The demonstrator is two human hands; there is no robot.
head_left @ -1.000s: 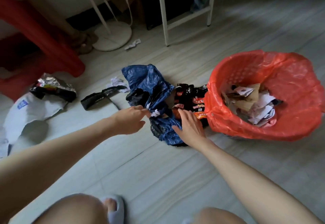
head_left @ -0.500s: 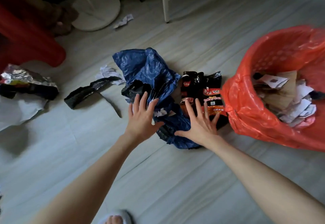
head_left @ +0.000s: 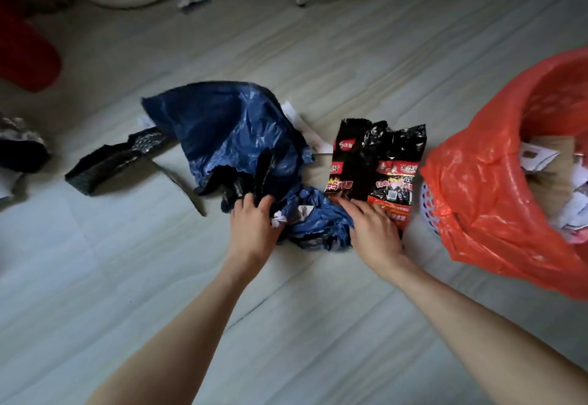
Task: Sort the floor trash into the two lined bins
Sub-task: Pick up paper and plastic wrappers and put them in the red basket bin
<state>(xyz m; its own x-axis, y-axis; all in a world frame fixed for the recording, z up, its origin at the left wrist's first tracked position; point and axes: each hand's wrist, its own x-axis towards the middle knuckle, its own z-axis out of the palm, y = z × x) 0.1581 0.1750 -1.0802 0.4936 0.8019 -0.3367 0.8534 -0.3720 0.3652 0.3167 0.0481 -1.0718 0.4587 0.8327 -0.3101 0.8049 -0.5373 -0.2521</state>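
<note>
While the red-lined bin (head_left: pixel 496 213) at right held crumpled paper and card, I saw the blue bag (head_left: pixel 235 137) spread beside the black wrapper (head_left: pixel 378 166), lengthwise away from me; my left hand (head_left: pixel 254 229) gripped the bag, my right hand (head_left: pixel 372 233) lay flat-fingered on the wrapper.

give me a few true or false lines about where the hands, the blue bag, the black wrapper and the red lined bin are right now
1. The left hand is on the crumpled blue bag. True.
2. The right hand holds the black wrapper up over the bin. False: the wrapper lies flat on the floor with the right hand resting on its near edge.
3. The red lined bin already holds paper scraps. True.
4. The black wrapper lies left of the blue bag. False: it lies between the bag and the bin.
5. The bin stands on the left hand's side. False: it stands beside the right hand.
</note>
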